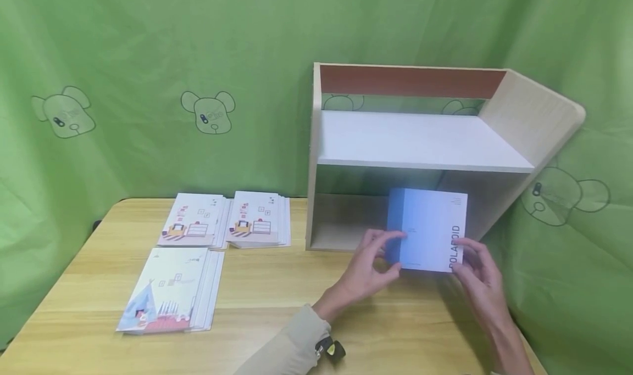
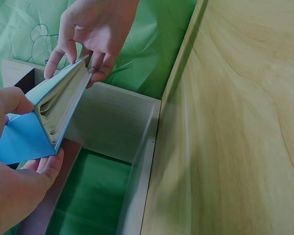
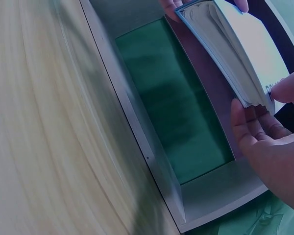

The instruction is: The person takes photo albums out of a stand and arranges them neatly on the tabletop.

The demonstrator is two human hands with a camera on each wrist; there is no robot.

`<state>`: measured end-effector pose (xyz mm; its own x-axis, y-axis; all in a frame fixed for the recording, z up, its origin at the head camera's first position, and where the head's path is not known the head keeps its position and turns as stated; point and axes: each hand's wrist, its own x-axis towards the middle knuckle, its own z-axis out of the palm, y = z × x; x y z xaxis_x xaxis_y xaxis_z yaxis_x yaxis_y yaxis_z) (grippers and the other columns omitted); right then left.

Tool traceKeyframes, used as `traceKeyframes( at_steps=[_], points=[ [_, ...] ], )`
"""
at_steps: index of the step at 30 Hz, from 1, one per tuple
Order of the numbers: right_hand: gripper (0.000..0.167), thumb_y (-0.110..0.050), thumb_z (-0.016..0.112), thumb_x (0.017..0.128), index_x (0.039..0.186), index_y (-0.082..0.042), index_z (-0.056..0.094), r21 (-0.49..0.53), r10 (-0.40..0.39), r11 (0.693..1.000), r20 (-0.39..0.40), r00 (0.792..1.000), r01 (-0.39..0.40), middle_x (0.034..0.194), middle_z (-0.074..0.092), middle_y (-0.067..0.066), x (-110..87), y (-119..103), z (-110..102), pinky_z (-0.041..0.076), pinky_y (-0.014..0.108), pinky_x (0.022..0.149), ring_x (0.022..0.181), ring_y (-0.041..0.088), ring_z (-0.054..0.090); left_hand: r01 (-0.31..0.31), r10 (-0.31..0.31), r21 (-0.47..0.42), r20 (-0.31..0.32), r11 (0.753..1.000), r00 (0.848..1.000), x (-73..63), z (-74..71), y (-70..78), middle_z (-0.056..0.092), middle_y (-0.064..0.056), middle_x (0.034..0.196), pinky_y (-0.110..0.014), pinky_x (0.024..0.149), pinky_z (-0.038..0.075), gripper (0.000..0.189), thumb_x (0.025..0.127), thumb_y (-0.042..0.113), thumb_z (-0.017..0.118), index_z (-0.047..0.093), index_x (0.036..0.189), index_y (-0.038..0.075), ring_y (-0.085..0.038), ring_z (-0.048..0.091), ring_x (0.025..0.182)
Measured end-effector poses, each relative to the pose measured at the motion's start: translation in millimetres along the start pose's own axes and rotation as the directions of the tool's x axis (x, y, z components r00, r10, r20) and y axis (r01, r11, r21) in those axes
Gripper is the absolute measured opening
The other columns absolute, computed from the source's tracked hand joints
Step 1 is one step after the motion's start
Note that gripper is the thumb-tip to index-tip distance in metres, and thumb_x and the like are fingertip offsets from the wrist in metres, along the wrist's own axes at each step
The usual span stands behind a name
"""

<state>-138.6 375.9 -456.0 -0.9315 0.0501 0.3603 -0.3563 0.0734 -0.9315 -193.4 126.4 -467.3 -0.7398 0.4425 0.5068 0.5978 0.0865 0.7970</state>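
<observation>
A blue-and-white photo album (image 1: 429, 227) lettered "POLAROID" is held upright at the front of the shelf unit's lower compartment. My left hand (image 1: 365, 265) grips it at the blue spine, thumb and fingers on opposite covers in the left wrist view. At the opposite edge my right hand (image 1: 478, 279) pinches the album near the lettering, thumb on the front cover and fingers behind. Thick pages of the album (image 3: 230, 54) show between the covers in the right wrist view. The shelf unit (image 1: 420, 139) is pale wood with a white middle board.
Three stacks of illustrated booklets lie on the left of the wooden table (image 1: 277, 298): a back-left stack (image 1: 190, 221), a back-right stack (image 1: 254, 218) and a front stack (image 1: 165, 290). A green curtain (image 1: 148, 45) with bear outlines hangs behind and to the right.
</observation>
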Motion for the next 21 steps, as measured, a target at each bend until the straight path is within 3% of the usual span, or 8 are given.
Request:
traceKeyframes(
  at_steps=[11, 21],
  points=[
    [0.051, 0.020, 0.044, 0.096, 0.145, 0.006, 0.043, -0.001, -0.032, 0.999, -0.008, 0.999, 0.032, 0.141, 0.055, 0.002, 1.9, -7, 6, 0.052, 0.021, 0.098, 0.122, 0.012, 0.059, -0.067, 0.067, 0.067, -0.010, 0.996, 0.998, -1.7, -9.9, 10.1, 0.047, -0.004, 0.130, -0.016, 0.094, 0.051, 0.063, 0.090, 0.004, 0.074, 0.052, 0.147, 0.021, -0.009, 0.046, 0.120],
    [0.050, 0.020, 0.046, 0.097, 0.145, 0.005, 0.044, -0.001, -0.037, 0.999, -0.040, 0.999, 0.037, 0.139, 0.058, 0.002, 2.2, -19, 11, 0.052, 0.019, 0.097, 0.120, 0.010, 0.060, -0.081, 0.082, 0.081, -0.003, 0.993, 0.997, -0.9, -17.5, 22.2, 0.045, -0.004, 0.131, -0.016, 0.095, 0.050, 0.064, 0.090, 0.005, 0.073, 0.052, 0.147, 0.022, -0.008, 0.045, 0.120]
  ],
)
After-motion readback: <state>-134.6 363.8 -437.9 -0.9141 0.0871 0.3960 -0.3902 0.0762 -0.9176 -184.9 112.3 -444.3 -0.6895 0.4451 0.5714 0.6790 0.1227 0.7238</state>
